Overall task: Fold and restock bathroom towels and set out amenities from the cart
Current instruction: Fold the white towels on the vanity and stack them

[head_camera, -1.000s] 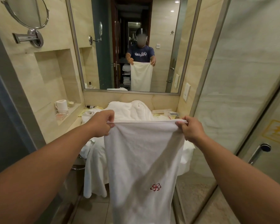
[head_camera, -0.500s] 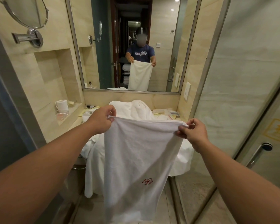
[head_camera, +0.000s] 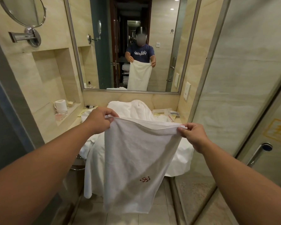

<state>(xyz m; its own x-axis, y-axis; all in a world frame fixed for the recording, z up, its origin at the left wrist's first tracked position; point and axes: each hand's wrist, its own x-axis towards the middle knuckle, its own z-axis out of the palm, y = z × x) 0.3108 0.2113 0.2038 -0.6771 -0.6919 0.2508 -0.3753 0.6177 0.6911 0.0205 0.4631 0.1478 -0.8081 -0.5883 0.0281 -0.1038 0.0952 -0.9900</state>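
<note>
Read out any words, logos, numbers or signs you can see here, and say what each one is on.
"拉", seemingly: orange sign on the glass door, cut off at the edge.
No legible letters: red embroidered emblem on the white hanging towel, a swirl.
Unreadable, reversed: white script on the dark blue T-shirt in the mirror.
Too small: small packets on the counter.

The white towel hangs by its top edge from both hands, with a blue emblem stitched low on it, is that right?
Not quite: the head view shows the emblem is red, not blue. The rest holds: the white towel hangs by its top edge, pinched by the left hand and the right hand, with the emblem low on it.
</note>
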